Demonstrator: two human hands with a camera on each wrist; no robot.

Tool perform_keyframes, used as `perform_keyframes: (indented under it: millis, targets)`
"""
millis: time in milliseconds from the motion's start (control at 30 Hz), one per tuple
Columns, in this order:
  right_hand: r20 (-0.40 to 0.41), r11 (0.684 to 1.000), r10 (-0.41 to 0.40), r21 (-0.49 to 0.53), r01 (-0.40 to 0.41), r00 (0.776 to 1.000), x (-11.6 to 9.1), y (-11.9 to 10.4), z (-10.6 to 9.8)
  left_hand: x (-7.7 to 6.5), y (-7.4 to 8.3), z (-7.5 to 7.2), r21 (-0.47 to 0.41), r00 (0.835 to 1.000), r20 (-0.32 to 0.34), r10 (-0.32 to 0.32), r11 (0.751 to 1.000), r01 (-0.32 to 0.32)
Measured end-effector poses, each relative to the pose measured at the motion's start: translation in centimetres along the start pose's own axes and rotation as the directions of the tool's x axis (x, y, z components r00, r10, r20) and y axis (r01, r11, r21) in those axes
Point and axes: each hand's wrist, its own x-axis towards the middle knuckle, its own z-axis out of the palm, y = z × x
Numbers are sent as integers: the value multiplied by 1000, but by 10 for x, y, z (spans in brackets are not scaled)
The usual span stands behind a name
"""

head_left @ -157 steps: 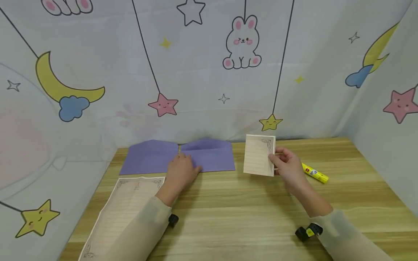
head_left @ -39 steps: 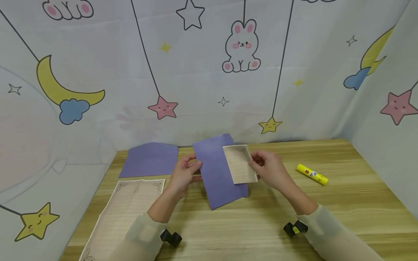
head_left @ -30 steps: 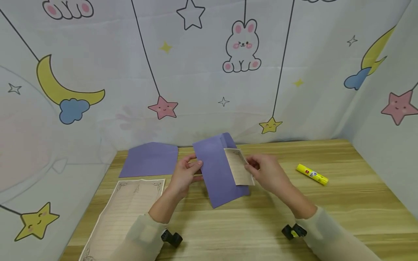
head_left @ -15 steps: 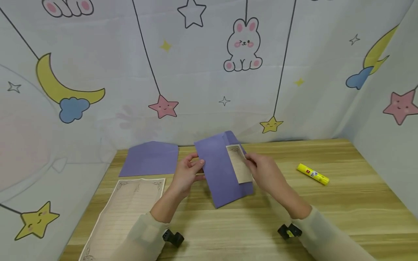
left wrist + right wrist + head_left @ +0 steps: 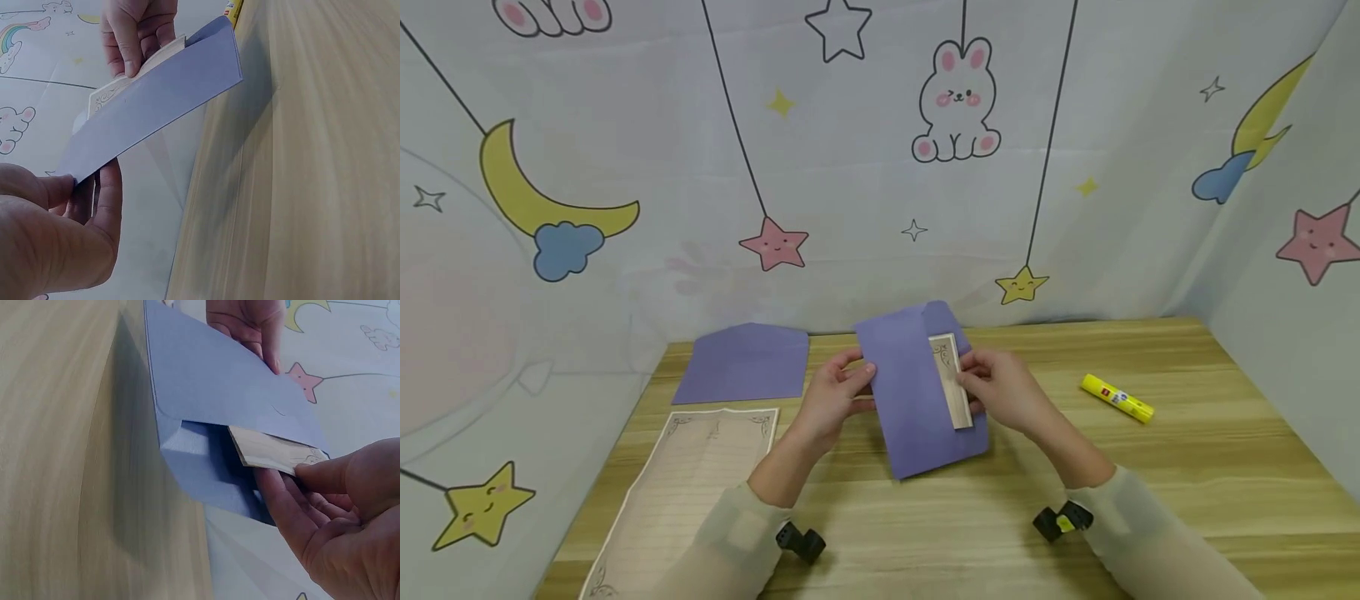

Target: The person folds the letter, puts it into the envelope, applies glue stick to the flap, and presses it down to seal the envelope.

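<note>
A purple envelope (image 5: pixel 904 392) is held tilted above the table, its flap open toward the right. My left hand (image 5: pixel 829 400) pinches its left edge between thumb and fingers. Folded lined letter paper (image 5: pixel 951 382) with a scroll-patterned corner sits partly inside the envelope's opening. My right hand (image 5: pixel 1007 392) pinches the outer edge of that paper, thumb on top. In the right wrist view the folded paper (image 5: pixel 269 450) enters the gap between the envelope's body (image 5: pixel 212 375) and its flap (image 5: pixel 200 469). The paper's inner part is hidden in the envelope.
A second purple envelope (image 5: pixel 741 367) lies at the table's back left. In front of it is an unfolded sheet of lined letter paper (image 5: pixel 692 475), partly under the left forearm. A yellow glue stick (image 5: pixel 1117 398) lies to the right. A patterned curtain (image 5: pixel 865 167) borders the wooden table (image 5: pixel 925 542).
The left hand has picked up the right-hand envelope from the table and turned it on end. The right hand has brought the folded paper leftward, and more of it has slid into the envelope.
</note>
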Motion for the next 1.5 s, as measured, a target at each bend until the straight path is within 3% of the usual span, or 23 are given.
perform_keyframes:
  millis: [300,533,700,867,1500]
  targets:
    - [-75,995,33,100,-26,997,2,4,-2,-2,2,3,24,1000,22,-15,1000,14]
    - [-21,978,-9,207,13,1000,2,4,-2,-4,0,2,12,999,45,-16,1000,16]
    - [9,965,1,263,-3,1000,1,2,-1,-4,-2,3,-6,998,68,-14,1000,14]
    - [39,960,-4,281,-8,999,1,1,1,-5,-2,5,-10,996,92,-13,1000,14]
    - [48,953,-15,304,0,999,2,5,2,-8,-2,7,-18,996,83,-26,999,28]
